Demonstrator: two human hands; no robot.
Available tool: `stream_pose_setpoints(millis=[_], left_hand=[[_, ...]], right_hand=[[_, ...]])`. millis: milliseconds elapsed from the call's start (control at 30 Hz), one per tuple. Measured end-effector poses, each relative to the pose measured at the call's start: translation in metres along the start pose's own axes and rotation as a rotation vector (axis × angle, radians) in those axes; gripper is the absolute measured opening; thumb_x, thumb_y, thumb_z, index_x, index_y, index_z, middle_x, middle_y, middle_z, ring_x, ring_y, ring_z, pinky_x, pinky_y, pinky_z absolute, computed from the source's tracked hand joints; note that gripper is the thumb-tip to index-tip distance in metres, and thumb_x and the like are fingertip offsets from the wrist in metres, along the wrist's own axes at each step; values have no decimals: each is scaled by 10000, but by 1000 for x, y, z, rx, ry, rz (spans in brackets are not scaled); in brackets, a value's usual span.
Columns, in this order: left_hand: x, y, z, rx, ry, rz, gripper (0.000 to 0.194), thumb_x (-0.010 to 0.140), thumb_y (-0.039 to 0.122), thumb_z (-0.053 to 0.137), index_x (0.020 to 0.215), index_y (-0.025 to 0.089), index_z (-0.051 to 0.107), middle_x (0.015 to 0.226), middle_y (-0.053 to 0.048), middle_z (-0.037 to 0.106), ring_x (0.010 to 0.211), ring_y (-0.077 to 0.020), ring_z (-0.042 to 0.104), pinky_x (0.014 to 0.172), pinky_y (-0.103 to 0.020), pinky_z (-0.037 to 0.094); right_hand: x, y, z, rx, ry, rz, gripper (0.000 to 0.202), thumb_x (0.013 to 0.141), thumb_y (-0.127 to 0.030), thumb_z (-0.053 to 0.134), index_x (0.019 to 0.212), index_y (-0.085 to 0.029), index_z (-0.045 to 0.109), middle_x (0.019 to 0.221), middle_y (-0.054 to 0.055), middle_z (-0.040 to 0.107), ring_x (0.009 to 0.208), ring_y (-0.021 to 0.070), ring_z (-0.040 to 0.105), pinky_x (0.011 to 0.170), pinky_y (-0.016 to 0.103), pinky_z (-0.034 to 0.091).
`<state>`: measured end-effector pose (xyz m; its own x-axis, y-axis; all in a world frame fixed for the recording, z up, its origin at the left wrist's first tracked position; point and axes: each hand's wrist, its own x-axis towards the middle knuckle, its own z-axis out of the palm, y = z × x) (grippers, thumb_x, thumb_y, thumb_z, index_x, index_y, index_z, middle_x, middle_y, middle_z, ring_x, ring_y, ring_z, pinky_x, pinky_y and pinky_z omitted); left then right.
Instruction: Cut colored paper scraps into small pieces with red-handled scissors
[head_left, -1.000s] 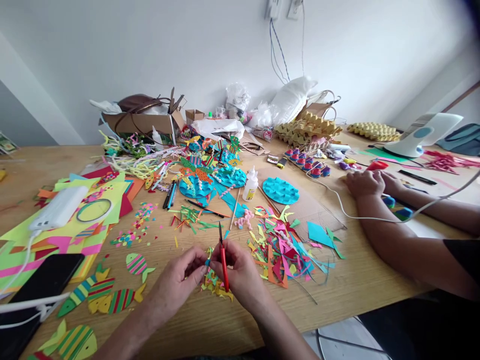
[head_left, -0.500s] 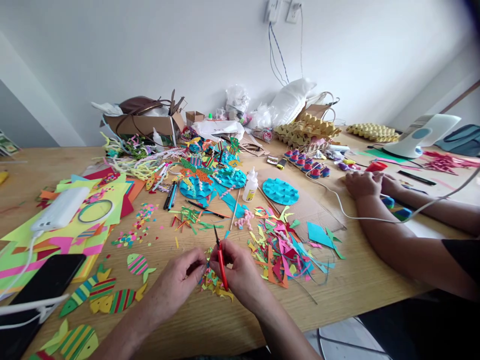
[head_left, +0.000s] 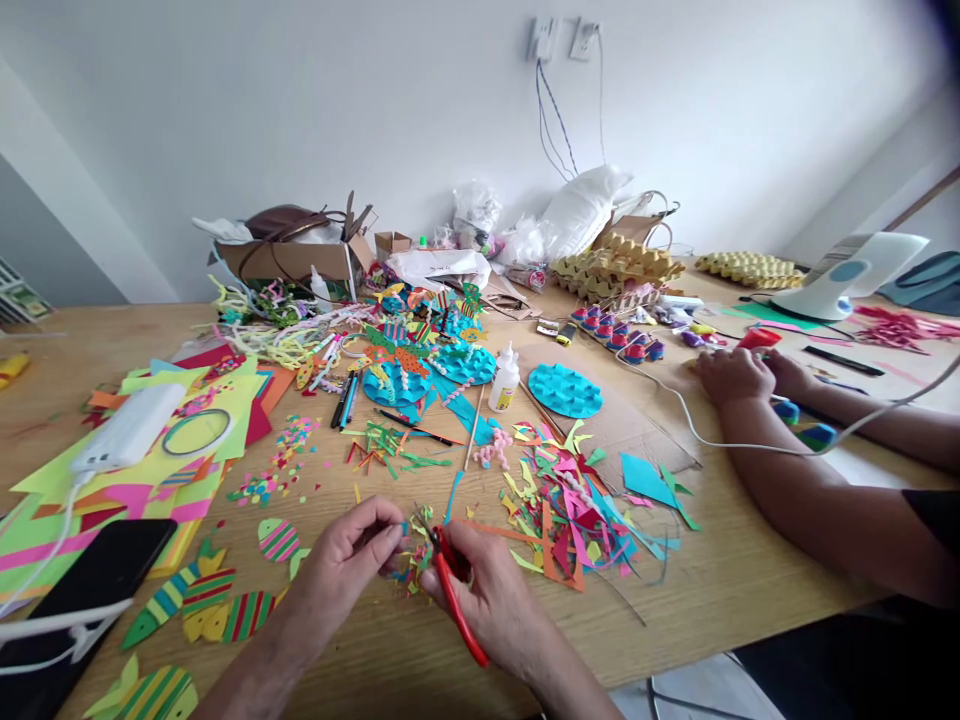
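The red scissors [head_left: 456, 590] in the right hand [head_left: 480, 585] stood upright a second ago, blades toward twelve o'clock; now they lie tilted, handles toward five o'clock and blades toward eleven. The left hand [head_left: 352, 560] has drawn slightly toward six o'clock with the small paper piece [head_left: 406, 527] pinched.

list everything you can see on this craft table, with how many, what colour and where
Table: one, light wood.
Scissors: one, red handles, in right hand.
Paper scraps: heap, mixed colours, right of the hands.
Striped paper fish: several, green, red, yellow, near left.
Glue bottle: one, white, centre.
Blue discs: a few, turquoise, centre.
Power bank: one, white, left.
Phone: one, black, near left.
Egg trays: stacked, yellow, back right.
Cardboard box: one, brown, back.
Another person's hands: right side.
Left hand: pinching a small scrap.
Right hand: gripping scissors.
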<state>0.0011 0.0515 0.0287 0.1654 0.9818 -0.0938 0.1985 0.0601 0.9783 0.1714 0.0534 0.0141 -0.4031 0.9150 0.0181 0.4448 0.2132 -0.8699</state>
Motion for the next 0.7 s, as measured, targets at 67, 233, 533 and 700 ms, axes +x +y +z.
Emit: stream_pose_setpoints(millis=[67, 233, 533, 700], left_hand=[[-1, 2, -1, -45, -6, -4, 157, 817, 267, 461, 691, 192, 517, 575, 54, 458, 578, -122, 435, 561, -208, 371], [-1, 3, 1, -55, -18, -24, 152, 803, 276, 483, 688, 191, 532, 581, 53, 459, 577, -121, 439, 551, -206, 372], [0, 2, 4, -46, -12, -26, 136, 774, 262, 510, 666, 184, 536, 558, 55, 459, 547, -113, 430, 528, -204, 371], [0, 3, 6, -57, -24, -38, 145, 776, 267, 493, 658, 188, 521, 551, 60, 452, 531, -112, 429, 521, -210, 375]], right_hand=[[-3, 2, 1, -55, -16, -8, 292, 758, -333, 584, 603, -189, 384, 552, -69, 369, 508, 82, 319, 477, 196, 217], [-4, 2, 1, -124, -12, -33, 279, 769, -365, 565, 620, -190, 407, 564, -59, 396, 509, 87, 334, 481, 198, 225], [-2, 3, 4, -137, 5, -64, 282, 778, -382, 534, 616, -190, 406, 563, -50, 408, 501, 87, 328, 480, 199, 220], [-2, 7, 6, -141, 31, -53, 308, 762, -397, 544, 598, -195, 379, 545, -52, 390, 489, 86, 306, 473, 200, 207]])
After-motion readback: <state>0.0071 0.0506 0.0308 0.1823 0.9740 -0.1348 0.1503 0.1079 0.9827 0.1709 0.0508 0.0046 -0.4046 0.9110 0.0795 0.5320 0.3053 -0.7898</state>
